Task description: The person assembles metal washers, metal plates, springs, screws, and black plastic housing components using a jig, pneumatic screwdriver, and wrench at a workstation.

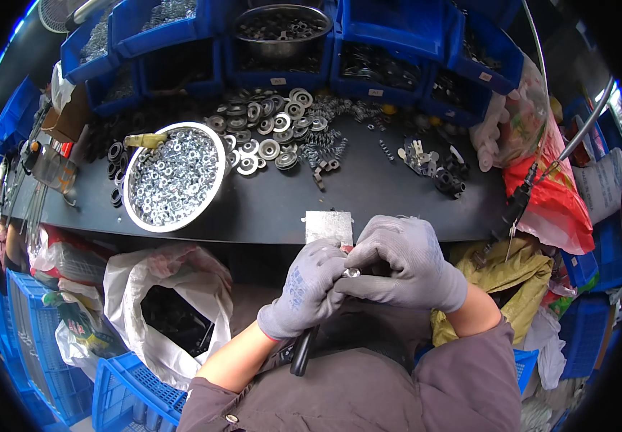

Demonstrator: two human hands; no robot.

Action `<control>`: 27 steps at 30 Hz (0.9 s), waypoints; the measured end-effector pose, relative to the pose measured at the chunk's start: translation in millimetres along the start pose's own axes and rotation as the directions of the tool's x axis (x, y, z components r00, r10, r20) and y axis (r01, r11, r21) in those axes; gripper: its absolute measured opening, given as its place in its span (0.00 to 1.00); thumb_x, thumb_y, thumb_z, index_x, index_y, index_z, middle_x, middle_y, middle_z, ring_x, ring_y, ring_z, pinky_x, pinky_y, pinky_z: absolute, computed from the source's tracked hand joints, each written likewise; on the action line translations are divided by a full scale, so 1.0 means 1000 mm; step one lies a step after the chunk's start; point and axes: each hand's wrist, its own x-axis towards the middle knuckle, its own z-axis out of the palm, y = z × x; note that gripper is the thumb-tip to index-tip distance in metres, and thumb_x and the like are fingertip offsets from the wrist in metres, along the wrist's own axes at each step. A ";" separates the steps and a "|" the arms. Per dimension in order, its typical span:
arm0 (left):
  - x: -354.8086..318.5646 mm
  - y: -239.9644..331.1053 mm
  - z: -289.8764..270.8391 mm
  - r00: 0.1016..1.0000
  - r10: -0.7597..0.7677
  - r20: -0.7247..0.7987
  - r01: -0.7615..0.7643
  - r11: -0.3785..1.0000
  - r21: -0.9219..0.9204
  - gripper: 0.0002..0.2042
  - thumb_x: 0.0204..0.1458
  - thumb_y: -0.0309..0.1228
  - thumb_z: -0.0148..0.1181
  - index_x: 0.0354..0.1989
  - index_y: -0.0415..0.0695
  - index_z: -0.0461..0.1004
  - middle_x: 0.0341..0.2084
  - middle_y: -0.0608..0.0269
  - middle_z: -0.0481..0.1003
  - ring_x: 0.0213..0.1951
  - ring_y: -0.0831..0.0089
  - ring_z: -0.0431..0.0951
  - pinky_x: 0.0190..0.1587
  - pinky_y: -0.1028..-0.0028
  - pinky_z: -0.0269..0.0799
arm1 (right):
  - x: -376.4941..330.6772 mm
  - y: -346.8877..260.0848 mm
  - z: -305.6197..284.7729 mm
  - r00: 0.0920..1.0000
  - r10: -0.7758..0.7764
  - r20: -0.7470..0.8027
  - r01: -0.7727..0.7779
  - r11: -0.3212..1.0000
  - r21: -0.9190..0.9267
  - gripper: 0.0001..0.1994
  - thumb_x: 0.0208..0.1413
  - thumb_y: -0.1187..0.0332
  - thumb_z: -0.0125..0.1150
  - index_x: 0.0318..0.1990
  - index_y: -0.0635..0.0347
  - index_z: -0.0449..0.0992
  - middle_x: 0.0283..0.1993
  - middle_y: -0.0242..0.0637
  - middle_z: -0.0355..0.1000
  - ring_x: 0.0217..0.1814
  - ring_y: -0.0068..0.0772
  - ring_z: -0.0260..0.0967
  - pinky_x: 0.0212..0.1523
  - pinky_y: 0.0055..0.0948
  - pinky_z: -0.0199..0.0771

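Note:
My left hand [305,291], in a grey knit glove, is closed round a part with a black handle [301,354] that sticks out below the palm towards me. Most of that part is hidden inside the glove. My right hand [406,261], gloved alike, meets it from the right with thumb and forefinger round a small shiny metal nut [352,273]. The nut sits against the left hand's fingers; whether it touches the handled part I cannot tell. Just beyond both hands, a pale metal block [329,225] stands at the bench's front edge.
A steel bowl [129,189] of shiny nuts stands left on the dark bench [267,209]. Behind lie metal discs [269,149], springs [336,147] and small brackets [419,158]. Blue bins [390,90] line the back. A power tool [518,201] hangs right; a white sack [127,277] is lower left.

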 end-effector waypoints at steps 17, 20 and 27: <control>0.007 0.008 -0.004 0.997 0.050 -0.066 -0.050 0.999 -0.004 0.17 0.55 0.29 0.57 0.54 0.42 0.73 0.36 0.54 0.73 0.40 0.50 0.74 0.48 0.56 0.70 | 0.011 0.009 -0.022 0.969 -0.029 0.244 -0.049 0.950 0.307 0.11 0.53 0.70 0.68 0.44 0.55 0.83 0.39 0.39 0.76 0.40 0.41 0.76 0.42 0.34 0.74; 0.003 0.001 -0.003 0.999 0.048 -0.025 -0.048 0.999 -0.001 0.12 0.54 0.28 0.59 0.46 0.43 0.74 0.36 0.54 0.74 0.41 0.50 0.75 0.48 0.56 0.70 | 0.011 0.006 -0.018 0.976 -0.006 0.219 -0.044 0.974 0.221 0.10 0.51 0.67 0.71 0.40 0.56 0.82 0.36 0.39 0.76 0.36 0.41 0.75 0.39 0.33 0.74; 0.002 0.002 0.001 0.995 0.069 -0.075 -0.070 0.998 -0.008 0.09 0.51 0.27 0.62 0.40 0.43 0.73 0.33 0.55 0.75 0.39 0.50 0.76 0.47 0.56 0.71 | 0.006 -0.009 -0.009 0.985 0.160 0.069 -0.160 0.987 -0.011 0.19 0.37 0.64 0.83 0.37 0.58 0.82 0.34 0.37 0.76 0.29 0.32 0.72 0.29 0.27 0.71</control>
